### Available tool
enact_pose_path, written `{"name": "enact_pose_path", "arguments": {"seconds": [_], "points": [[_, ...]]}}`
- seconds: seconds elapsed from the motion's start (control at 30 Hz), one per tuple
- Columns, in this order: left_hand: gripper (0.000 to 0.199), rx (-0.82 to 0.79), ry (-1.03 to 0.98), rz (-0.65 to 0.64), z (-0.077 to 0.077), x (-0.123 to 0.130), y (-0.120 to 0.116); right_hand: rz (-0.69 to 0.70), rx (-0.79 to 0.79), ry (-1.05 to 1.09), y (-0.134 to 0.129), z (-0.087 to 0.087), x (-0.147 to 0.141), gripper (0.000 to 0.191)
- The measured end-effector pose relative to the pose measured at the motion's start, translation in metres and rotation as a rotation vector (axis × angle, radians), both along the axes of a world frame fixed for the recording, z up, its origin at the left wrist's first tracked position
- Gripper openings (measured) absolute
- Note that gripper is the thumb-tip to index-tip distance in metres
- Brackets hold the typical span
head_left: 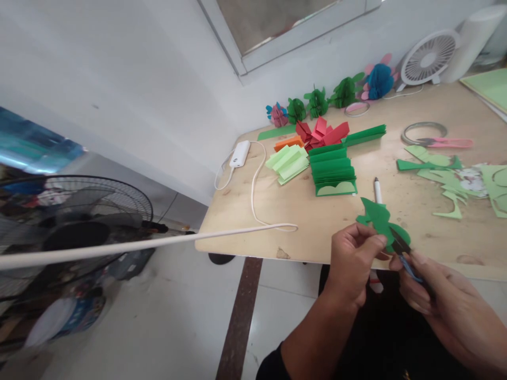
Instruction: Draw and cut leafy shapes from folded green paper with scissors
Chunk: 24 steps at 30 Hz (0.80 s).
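Note:
Near the table's front edge, my left hand (pixel 352 258) pinches a piece of dark green paper (pixel 378 219) with rounded, lobed outlines. My right hand (pixel 435 295) is closed round a pair of scissors (pixel 410 266) with a blue-grey handle. The dark scissor blades lie against the right part of the green paper; whether they are fully closed is hard to make out. Just beyond the paper, a white pen (pixel 377 191) with a dark tip lies on the table. Further back sits a stack of folded green paper (pixel 332 166) with a pale scalloped piece on its front.
Folded light green (pixel 288 162) and red papers (pixel 321 133) lie mid-table. Paper scraps (pixel 451 177), pink-handled scissors (pixel 447 142) and a tape roll (pixel 423 132) are at right. Paper ornaments (pixel 317 102) and a white fan (pixel 428 59) line the wall. A white cable (pixel 158 244) crosses the left edge.

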<state>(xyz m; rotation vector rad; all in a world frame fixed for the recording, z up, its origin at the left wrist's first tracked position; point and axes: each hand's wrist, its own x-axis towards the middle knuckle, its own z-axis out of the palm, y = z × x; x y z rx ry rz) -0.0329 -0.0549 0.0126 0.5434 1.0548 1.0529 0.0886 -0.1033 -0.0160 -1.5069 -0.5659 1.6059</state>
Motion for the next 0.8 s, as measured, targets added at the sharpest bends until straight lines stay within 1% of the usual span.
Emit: {"name": "enact_pose_path", "arguments": {"seconds": [0.2,0.33,0.47,0.57,0.7,0.8], "points": [[0.024,0.010,0.000,-0.003,-0.0015,-0.0008,0.0008,0.003,-0.004,-0.002,-0.0001,0.0001,0.0013,0.063],[0.023,0.003,-0.002,-0.019,-0.0018,-0.0016,0.0012,-0.003,-0.022,-0.040,0.0007,0.0016,0.0020,0.065],[0.025,0.016,-0.006,-0.023,-0.0020,-0.0032,0.0010,0.012,-0.045,-0.043,-0.0001,0.0032,0.0039,0.064],[0.027,0.017,-0.016,-0.032,-0.0017,-0.0047,0.0010,0.025,-0.058,-0.041,-0.0007,0.0019,0.0057,0.062],[0.030,0.006,-0.014,-0.048,-0.0020,-0.0066,0.0018,0.025,-0.066,-0.064,-0.0013,-0.0018,0.0077,0.065],[0.032,0.020,-0.018,-0.057,-0.0030,-0.0079,0.0027,0.055,-0.056,-0.069,-0.0026,-0.0032,0.0092,0.063]]}}
